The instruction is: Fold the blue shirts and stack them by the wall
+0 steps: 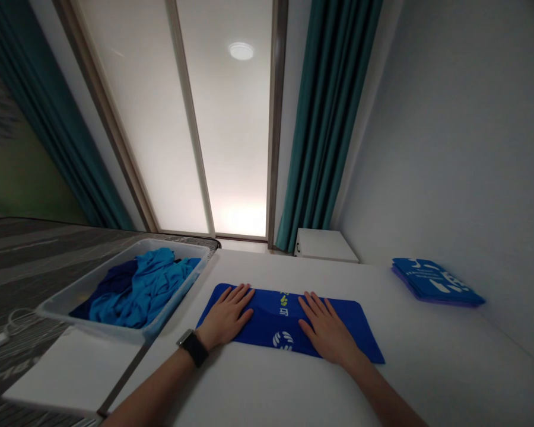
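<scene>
A dark blue folded piece, which looks like a non-woven bag [267, 323], lies flat on the white table [258, 385] in front of me. White and yellow-green print shows along its middle. My left hand [229, 314] rests palm down on its left part, fingers spread; a watch with a black band is on that wrist. On its right part lies my right hand [327, 329], also flat with the fingers apart. The cloth under both palms is hidden.
To the left, a clear plastic bin [160, 323] holds rumpled blue cloth [155, 284]. A stack of folded blue printed pieces [436, 281] lies at the table's right, near the wall. Behind the table stand a white cabinet [324, 244] and teal curtains [329, 118].
</scene>
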`<move>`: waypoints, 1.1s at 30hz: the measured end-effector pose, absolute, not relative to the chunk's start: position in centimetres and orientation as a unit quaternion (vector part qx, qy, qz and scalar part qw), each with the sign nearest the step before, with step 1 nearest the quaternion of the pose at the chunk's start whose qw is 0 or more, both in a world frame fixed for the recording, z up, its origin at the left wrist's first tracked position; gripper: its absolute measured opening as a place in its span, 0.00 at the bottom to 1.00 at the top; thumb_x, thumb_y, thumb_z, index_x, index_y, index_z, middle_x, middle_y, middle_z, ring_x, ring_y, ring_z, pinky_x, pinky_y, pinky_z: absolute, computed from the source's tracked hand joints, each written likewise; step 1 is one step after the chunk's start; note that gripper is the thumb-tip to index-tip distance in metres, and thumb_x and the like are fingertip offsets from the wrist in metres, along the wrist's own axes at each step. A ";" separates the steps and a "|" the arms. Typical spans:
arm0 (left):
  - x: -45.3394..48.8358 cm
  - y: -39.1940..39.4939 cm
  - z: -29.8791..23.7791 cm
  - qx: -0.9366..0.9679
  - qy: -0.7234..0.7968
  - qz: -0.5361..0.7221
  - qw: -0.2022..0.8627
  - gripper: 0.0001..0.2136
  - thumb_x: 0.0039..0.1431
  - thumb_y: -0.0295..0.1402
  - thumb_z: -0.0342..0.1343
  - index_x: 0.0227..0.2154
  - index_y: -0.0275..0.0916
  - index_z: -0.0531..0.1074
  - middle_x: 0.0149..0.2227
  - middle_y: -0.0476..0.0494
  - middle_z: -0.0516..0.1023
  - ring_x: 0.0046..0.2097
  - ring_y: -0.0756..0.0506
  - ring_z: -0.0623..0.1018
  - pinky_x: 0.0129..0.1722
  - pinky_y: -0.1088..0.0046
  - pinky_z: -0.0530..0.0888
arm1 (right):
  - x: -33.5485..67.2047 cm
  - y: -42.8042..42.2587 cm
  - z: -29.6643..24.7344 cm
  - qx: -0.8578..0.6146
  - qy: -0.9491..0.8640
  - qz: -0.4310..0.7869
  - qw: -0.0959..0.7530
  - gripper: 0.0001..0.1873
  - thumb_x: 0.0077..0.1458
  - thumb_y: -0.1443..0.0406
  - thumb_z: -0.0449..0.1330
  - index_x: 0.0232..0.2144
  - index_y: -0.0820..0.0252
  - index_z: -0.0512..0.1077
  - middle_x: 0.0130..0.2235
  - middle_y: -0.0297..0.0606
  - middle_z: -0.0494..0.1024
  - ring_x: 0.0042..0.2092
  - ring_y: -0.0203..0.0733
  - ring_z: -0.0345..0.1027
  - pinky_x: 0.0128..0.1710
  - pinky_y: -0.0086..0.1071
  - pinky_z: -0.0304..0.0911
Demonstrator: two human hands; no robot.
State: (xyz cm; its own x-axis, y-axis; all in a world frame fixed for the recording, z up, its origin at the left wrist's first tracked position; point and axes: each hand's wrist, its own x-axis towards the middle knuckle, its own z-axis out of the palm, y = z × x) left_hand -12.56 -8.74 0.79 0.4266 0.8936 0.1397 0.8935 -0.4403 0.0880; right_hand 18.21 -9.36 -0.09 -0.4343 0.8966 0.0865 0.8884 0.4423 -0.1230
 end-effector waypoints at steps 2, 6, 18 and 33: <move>-13.4 -8.7 0.6 0.838 0.540 0.081 -0.002 0.25 0.71 0.46 0.39 0.67 0.46 0.53 0.69 0.45 0.54 0.69 0.42 0.55 0.66 0.56 0.53 | 18.2 -9.4 0.1 -0.529 -0.845 0.033 0.067 0.32 0.68 0.50 0.39 0.68 0.58 0.50 0.70 0.41 0.48 0.70 0.47 0.37 0.67 0.49 0.39; -13.6 -8.6 0.4 0.833 0.547 0.083 0.003 0.26 0.70 0.47 0.40 0.67 0.47 0.53 0.69 0.47 0.54 0.69 0.39 0.53 0.66 0.53 0.52 | 18.0 -9.5 0.5 -0.540 -0.838 0.049 0.053 0.32 0.67 0.50 0.39 0.68 0.56 0.50 0.70 0.39 0.46 0.70 0.47 0.36 0.68 0.50 0.36; -13.4 -8.9 0.7 0.798 0.598 0.078 0.000 0.27 0.67 0.52 0.43 0.66 0.52 0.55 0.69 0.47 0.53 0.69 0.30 0.48 0.64 0.43 0.50 | 20.4 -9.5 -0.7 -0.659 -0.751 0.007 0.034 0.35 0.66 0.48 0.38 0.68 0.58 0.49 0.70 0.41 0.49 0.70 0.51 0.37 0.67 0.54 0.33; -13.3 -10.4 0.4 0.790 0.609 0.072 0.008 0.28 0.68 0.48 0.42 0.67 0.44 0.55 0.69 0.39 0.52 0.70 0.29 0.47 0.64 0.41 0.49 | 21.2 -8.0 0.0 -0.631 -0.775 -0.001 0.016 0.32 0.67 0.51 0.39 0.68 0.56 0.51 0.69 0.42 0.49 0.70 0.50 0.37 0.67 0.52 0.32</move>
